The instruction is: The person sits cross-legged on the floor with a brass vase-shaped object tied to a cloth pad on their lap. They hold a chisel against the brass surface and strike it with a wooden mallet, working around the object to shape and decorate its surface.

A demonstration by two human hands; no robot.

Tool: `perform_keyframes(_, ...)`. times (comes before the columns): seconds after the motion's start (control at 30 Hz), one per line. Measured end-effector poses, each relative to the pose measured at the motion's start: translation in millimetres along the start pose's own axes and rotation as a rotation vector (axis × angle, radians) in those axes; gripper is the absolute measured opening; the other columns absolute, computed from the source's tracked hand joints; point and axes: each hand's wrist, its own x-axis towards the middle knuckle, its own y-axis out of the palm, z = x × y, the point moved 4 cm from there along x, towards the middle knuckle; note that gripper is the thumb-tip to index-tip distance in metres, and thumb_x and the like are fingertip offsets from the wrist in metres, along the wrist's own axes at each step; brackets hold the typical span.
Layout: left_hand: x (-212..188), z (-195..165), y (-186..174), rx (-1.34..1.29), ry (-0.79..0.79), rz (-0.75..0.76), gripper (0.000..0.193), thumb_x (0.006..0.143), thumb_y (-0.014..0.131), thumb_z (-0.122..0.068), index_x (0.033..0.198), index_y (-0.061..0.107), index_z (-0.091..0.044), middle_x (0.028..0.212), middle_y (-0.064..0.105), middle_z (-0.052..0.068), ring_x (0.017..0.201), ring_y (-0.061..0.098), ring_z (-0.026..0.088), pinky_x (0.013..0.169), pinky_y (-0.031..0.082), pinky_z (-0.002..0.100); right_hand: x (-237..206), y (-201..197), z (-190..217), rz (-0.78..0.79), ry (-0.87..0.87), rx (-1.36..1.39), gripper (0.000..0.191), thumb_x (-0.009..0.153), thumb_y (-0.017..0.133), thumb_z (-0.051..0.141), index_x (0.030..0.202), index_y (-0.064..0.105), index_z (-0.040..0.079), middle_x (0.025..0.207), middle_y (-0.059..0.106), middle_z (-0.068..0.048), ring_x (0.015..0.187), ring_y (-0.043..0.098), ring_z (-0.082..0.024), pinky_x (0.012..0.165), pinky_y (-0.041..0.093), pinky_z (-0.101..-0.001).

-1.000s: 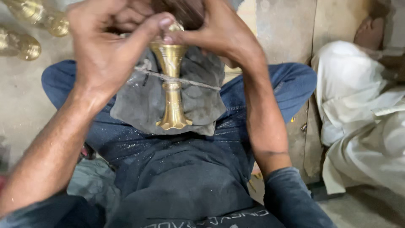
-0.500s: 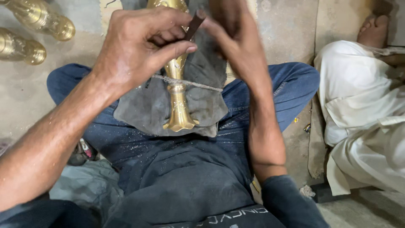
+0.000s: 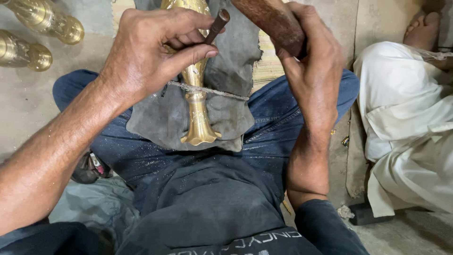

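A brass vase [image 3: 197, 113] lies on a grey cloth pad [image 3: 155, 118] between my knees, tied down by a thin string [image 3: 207, 89], its flared foot pointing toward me. My left hand [image 3: 151, 52] pinches a thin dark metal chisel [image 3: 216, 26] over the vase's neck. My right hand [image 3: 314, 66] grips a brown wooden mallet [image 3: 269, 23] held just to the right of the chisel's top. The vase's upper body runs out of view at the top edge.
Two more brass vases [image 3: 45, 19] lie on the concrete floor at the top left. Another person in white clothing [image 3: 406, 118] sits at the right, a bare foot [image 3: 422, 26] at the top right. My legs are in dark blue jeans [image 3: 198, 189].
Both hands have shifted apart and lower in view. The chisel and the wooden mallet now show plainly, the mallet lifted to the right of the chisel's end.
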Motion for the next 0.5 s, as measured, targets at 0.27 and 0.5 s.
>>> perform_keyframes(0.27, 0, -4, 0, 0.013, 0.043, -0.019, 0.029, 0.103, 0.08, -0.007, 0.128, 0.067, 0.001, 0.108, 0.076, 0.013, 0.102, 0.077, 0.021, 0.087, 0.066, 0.031, 7, -6, 3, -0.086, 0.046, 0.183, 0.036, 0.101, 0.081, 0.0, 0.128, 0.058, -0.001, 0.114, 0.074, -0.02, 0.108, 0.071, -0.037, 0.093, 0.056, -0.0418)
perform_keyframes(0.5, 5, -11, -2, 0.023, 0.022, -0.013, 0.032, 0.102, 0.083, -0.008, 0.129, 0.068, 0.001, 0.103, 0.076, 0.013, 0.094, 0.077, 0.02, 0.08, 0.064, 0.03, 1, -14, 7, -0.067, -0.048, -0.078, 0.037, 0.09, 0.077, -0.007, 0.121, 0.057, -0.004, 0.106, 0.066, -0.021, 0.096, 0.068, -0.037, 0.084, 0.053, -0.0403)
